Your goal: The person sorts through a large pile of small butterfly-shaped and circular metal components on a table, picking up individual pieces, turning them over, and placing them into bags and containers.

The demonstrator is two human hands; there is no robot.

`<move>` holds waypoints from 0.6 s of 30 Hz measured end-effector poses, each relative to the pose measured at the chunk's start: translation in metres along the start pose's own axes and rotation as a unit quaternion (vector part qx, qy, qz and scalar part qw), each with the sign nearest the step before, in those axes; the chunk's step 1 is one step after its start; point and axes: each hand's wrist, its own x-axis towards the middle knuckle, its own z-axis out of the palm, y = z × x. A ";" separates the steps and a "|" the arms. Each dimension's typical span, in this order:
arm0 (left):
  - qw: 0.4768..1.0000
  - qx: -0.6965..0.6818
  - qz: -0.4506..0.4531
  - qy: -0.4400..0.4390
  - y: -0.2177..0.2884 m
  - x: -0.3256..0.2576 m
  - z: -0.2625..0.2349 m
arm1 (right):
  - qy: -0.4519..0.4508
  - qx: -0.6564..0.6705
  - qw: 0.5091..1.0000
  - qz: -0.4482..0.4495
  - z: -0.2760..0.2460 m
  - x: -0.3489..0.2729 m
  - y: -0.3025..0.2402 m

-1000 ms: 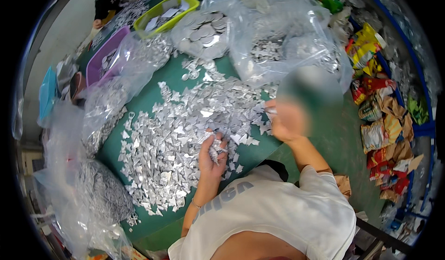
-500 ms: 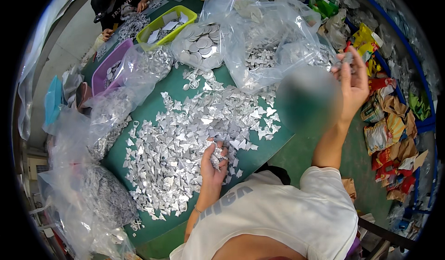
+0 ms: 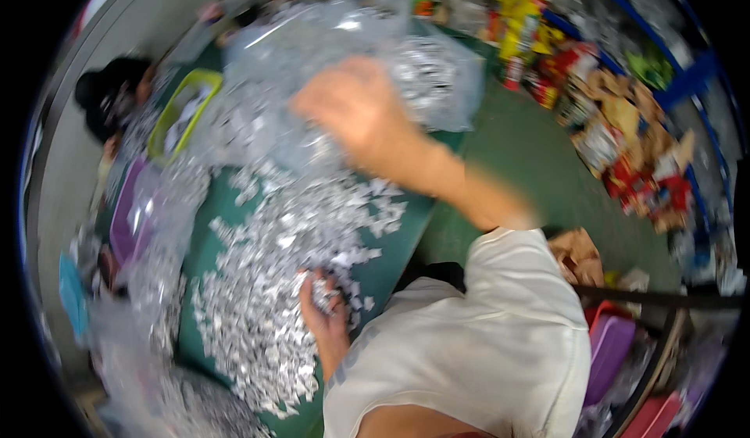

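Note:
My left hand (image 3: 328,327) rests palm up at the near edge of a wide pile of small, flat silver metal pieces (image 3: 262,305), its fingers curled round a clump of them. The pile spreads over a green tabletop (image 3: 383,275). My right hand (image 3: 353,108) is over the clear plastic bags (image 3: 269,59) beyond the pile, its forearm reaching in from the right. Motion smears its fingers, so what it holds, if anything, does not show. Just right of it lies a clear bag of silver pieces (image 3: 426,78).
A lime-green basket (image 3: 209,82) and a purple basket (image 3: 123,215) stand along the left side. More filled clear bags (image 3: 144,360) line the left edge. Another person (image 3: 113,98) sits at the far left. Crumpled wrappers and brown paper (image 3: 625,114) lie at the right by a blue frame (image 3: 691,78).
My right hand has swung leftward from the right side, where it held small grey pieces up, to over the bags. The view has turned and blurred. My left hand still cups its clump.

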 end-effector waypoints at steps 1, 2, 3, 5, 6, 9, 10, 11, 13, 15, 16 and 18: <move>0.999 0.018 0.017 0.021 -0.001 0.001 0.002 | 0.026 0.043 0.999 0.012 0.000 -0.011 -0.012; 1.000 0.020 0.011 -0.022 -0.002 0.004 -0.002 | 0.027 0.125 0.992 0.010 0.004 -0.029 -0.021; 0.999 0.031 0.017 -0.009 -0.004 0.005 0.001 | 0.031 0.211 0.977 0.008 0.011 -0.050 -0.031; 0.999 0.045 0.030 -0.007 -0.004 0.008 0.005 | -0.077 0.273 0.957 0.055 0.020 -0.090 -0.050; 0.998 0.046 0.032 -0.017 -0.004 0.011 0.004 | -0.146 0.305 0.936 0.097 0.024 -0.110 -0.056; 0.993 0.092 0.065 0.015 -0.001 0.010 0.001 | -0.115 0.239 0.941 0.208 0.030 -0.151 -0.079; 0.988 0.129 0.080 0.038 -0.003 0.007 0.008 | -0.149 0.202 0.936 0.247 0.029 -0.163 -0.084; 0.979 0.162 0.104 0.064 -0.006 0.003 0.014 | -0.182 0.167 0.927 0.282 0.029 -0.171 -0.091; 0.981 0.169 0.067 0.062 -0.004 0.009 0.009 | -0.275 0.086 0.911 0.296 0.032 -0.185 -0.099; 0.982 0.175 0.048 0.054 -0.005 0.010 0.012 | -0.285 0.102 0.907 0.292 0.035 -0.181 -0.101; 0.984 0.168 0.042 0.048 -0.004 0.009 0.013 | -0.282 0.095 0.912 0.284 0.037 -0.183 -0.102; 0.987 0.159 0.005 0.006 0.003 0.016 0.007 | -0.267 0.097 0.919 0.275 0.040 -0.186 -0.103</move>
